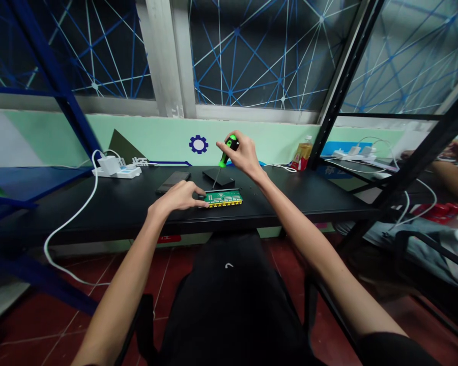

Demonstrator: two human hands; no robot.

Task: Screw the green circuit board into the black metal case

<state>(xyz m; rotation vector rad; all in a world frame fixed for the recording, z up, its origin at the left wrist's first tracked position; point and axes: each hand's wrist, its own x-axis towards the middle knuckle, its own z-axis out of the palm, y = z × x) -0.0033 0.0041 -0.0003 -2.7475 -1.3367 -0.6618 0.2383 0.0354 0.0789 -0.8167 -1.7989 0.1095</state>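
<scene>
My right hand point(245, 152) is closed round the green and black handle of a screwdriver point(228, 149). Its thin shaft slants down to the left, the tip near the back left corner of a green circuit board point(225, 196). A row of yellow ports lines the board's front edge. With thumb and fingers, my left hand point(182, 196) pinches the board's left end against the black table point(290, 195). Just behind the board lies a flat black case point(219, 178). Whether the screwdriver tip sits in a screw is too small to tell.
A dark phone point(173, 181) lies behind my left hand. A white power strip point(122, 170) with a cable stands at the back left. A bottle point(302, 154) and a coiled white cable point(286, 168) are at the back right. Another person's arm point(456, 178) shows at far right.
</scene>
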